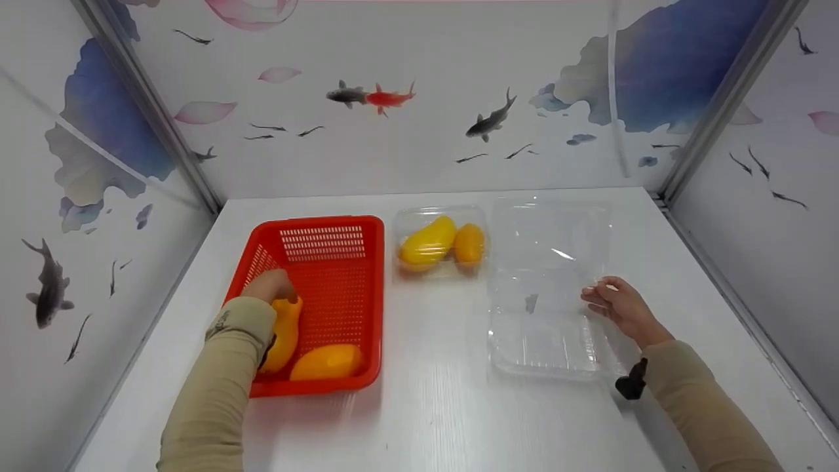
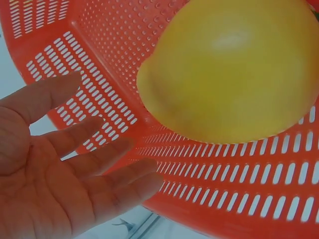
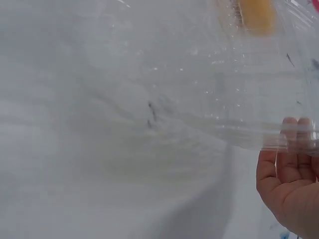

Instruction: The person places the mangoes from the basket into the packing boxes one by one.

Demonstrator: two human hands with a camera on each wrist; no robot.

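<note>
My left hand (image 1: 270, 286) is inside the red basket (image 1: 379, 295), over the far end of a yellow mango (image 1: 285, 334). In the left wrist view its fingers are spread and loosely extended, with a gap between them and the mango (image 2: 229, 74). A second mango (image 1: 328, 362) lies at the basket's near end. On the right, an opened clear plastic box (image 1: 544, 341) lies with its lid folded back. My right hand (image 1: 623, 308) holds the box's right edge; in the right wrist view the fingers (image 3: 290, 167) show partly through the clear plastic.
Between basket and opened box, towards the back, stands another clear box (image 1: 439, 211) containing a yellow mango (image 1: 429, 242) and a smaller orange one (image 1: 468, 244). White panels (image 1: 419, 157) printed with fish enclose the white table (image 1: 432, 393) at the back and sides.
</note>
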